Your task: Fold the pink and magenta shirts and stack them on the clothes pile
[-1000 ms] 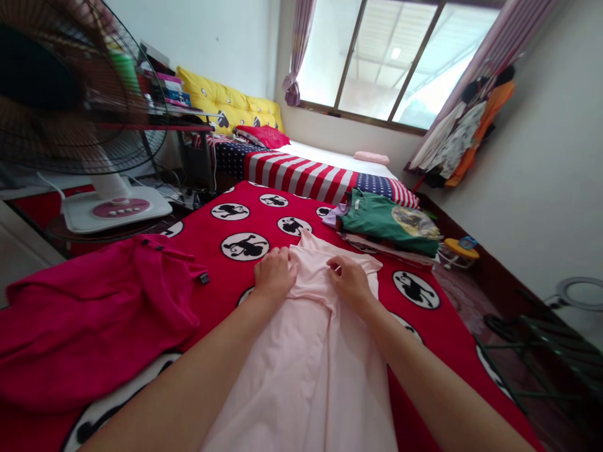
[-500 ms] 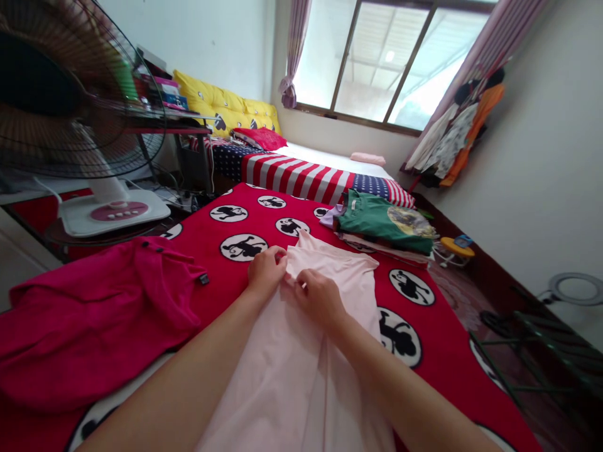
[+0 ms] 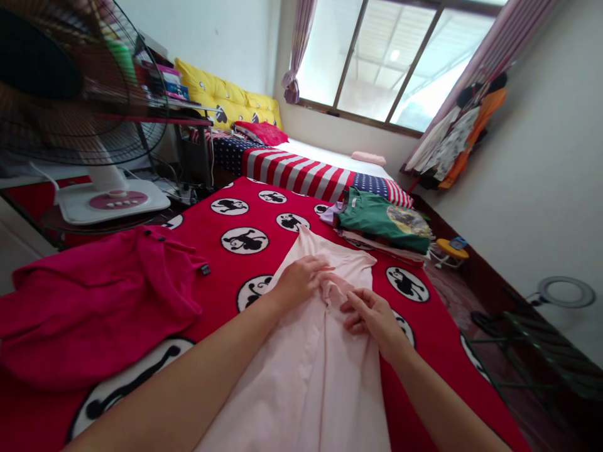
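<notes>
Pale pink top (image 3: 301, 389) stretched lengthwise on a red monkey-print blanket (image 3: 198, 270), both hands at its far end.

Left of the top lies a crumpled magenta garment (image 3: 94, 301), unfolded. On the top's far end, the left hand (image 3: 299, 284) rests palm down with fingers spread, while the right hand (image 3: 372, 320) curls beside a bunched fold (image 3: 335, 290); whether it pinches the fold cannot be told. The near length lies mostly smooth, the far end still gathered. Right of the top, a green T-shirt (image 3: 377, 220) sits on a stack of folded clothes (image 3: 381, 248).
</notes>
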Available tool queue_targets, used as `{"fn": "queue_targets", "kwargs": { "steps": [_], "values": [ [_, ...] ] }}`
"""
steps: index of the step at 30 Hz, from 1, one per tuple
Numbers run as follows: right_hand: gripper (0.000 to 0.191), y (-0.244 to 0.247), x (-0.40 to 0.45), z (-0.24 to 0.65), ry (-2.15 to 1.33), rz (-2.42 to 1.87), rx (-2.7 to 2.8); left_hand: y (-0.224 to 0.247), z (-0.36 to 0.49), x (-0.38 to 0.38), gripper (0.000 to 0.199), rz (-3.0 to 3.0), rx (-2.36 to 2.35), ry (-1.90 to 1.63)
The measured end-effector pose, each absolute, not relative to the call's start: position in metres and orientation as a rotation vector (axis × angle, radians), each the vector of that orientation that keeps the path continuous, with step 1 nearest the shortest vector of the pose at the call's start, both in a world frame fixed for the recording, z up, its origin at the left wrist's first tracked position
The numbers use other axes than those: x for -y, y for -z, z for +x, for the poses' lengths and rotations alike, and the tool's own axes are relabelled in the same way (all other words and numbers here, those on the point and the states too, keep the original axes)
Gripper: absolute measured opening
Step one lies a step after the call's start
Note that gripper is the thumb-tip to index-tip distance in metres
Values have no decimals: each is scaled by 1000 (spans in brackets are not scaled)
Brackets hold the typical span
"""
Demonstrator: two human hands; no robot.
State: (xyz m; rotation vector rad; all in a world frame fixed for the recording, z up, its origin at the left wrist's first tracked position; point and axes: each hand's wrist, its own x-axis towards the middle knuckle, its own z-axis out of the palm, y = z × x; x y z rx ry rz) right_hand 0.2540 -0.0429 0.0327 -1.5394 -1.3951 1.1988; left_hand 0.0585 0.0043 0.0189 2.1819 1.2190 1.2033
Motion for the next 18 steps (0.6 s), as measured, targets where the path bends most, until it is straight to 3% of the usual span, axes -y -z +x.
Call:
{"fn": "queue_targets", "kwargs": {
  "steps": [4, 6, 12, 15, 18],
  "values": [
    [51, -43, 24, 251, -448, -1624, 1800, -13, 68, -1, 51, 2213, -1073, -1213],
    [53, -47, 12, 243, -255, -1653, 1867, -10, 68, -2, 54, 2154, -1077, -1282],
    [58, -40, -29, 221, -428, -1799, 1838, -11, 63, -2, 33, 2024, -1281, -1432],
    [40, -39, -51, 222, -507, -1761, 1785, -18, 63, 6, 16, 2068, -1445, -1354],
    [19, -48, -73, 226, -555, -1665, 1813, -24, 66, 15, 20, 2228, -1409, -1196]
  ]
}}
